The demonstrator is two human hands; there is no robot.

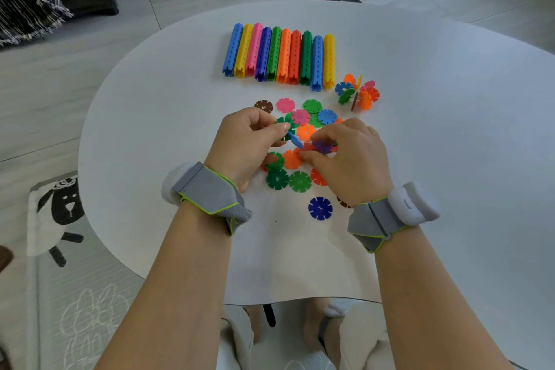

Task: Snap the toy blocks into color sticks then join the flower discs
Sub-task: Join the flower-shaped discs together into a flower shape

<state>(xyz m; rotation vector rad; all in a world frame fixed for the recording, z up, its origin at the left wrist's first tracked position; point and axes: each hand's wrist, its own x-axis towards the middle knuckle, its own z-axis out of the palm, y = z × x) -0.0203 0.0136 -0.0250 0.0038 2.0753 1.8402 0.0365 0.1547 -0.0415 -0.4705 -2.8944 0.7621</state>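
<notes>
Flower discs (299,181) of flat, notched coloured plastic lie scattered on the round white tabletop (450,129) under both hands. The left hand (246,141) pinches a blue flower disc (295,140) edge-on, and the right hand (351,162) pinches a purple flower disc (323,147) just beside it. If the slots meet askew, one may slip free into the pile. Farther off lie a joined disc cluster (357,93) and the finished colour sticks (279,54).

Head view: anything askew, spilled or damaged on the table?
Nothing spilled or broken. Only oddity: in the row of color sticks, the blue stick and yellow stick at the right end sit closer to the person than the other eight. A tiny dark speck marks the table near the dark blue disc.
</notes>
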